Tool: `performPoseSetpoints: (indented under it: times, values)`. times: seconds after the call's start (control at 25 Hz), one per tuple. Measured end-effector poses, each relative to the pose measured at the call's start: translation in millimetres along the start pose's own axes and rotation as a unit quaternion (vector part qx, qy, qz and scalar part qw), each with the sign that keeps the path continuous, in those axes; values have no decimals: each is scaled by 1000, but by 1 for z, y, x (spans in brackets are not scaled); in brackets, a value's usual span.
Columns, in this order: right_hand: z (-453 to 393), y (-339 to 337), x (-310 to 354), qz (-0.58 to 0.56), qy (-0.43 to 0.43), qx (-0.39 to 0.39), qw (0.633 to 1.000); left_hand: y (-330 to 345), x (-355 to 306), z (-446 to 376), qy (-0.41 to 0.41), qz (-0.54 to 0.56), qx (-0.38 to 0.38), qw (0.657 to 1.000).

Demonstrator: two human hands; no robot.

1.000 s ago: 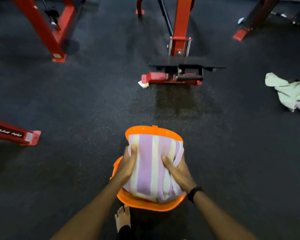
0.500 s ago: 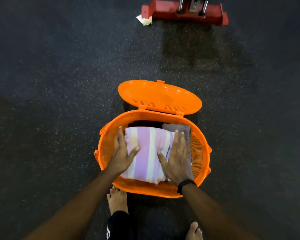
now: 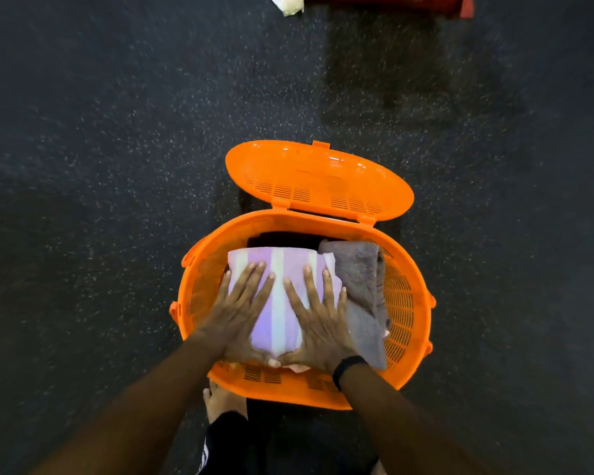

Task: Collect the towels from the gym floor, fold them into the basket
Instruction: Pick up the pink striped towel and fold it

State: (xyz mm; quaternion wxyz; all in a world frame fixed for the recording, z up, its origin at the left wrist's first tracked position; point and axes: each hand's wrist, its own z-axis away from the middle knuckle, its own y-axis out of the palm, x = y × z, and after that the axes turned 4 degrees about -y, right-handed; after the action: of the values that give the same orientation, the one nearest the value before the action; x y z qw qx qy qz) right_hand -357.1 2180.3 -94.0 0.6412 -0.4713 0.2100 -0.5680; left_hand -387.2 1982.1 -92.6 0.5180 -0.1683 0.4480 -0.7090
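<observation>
**Striped towel pressed down in the basket**

At lower centre of the frame, the left hand (image 3: 239,311) and right hand (image 3: 318,318) lie flat, fingers straight and spread, on the folded striped towel (image 3: 280,303) inside the orange basket (image 3: 408,303). A grey towel (image 3: 360,279) sits just right of it. Likely risk: uneven pressure could shift the fold open or crumple the grey towel.

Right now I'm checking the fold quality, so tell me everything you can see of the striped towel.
The striped towel looks like soft terry, with lilac and pale cream stripes. It lies folded flat inside the orange basket, beside a grey towel. The left hand and right hand press on it, fingers straight.
</observation>
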Motion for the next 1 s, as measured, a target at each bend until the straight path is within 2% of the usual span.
performPoseSetpoints:
  times: [0.28,0.4,0.56,0.76,0.88,1.0]
  values:
    - [-52,50,-4,28,-2,-36,999,40,39,-46,-37,1,-5,999]
    - [-42,34,-4,12,-4,-39,999,30,35,-36,-37,-8,-16,999]
    - [-35,10,-8,17,-25,-41,999,16,39,-25,-45,47,-16,998]
    - [-70,34,-7,22,-10,-23,999,35,50,-48,-91,20,25,995]
    - [-63,27,-5,11,-18,-10,1000,21,45,-36,-93,15,60,994]
    - [-34,-7,2,14,-35,1,999,-26,31,-10,-80,9,74,994]
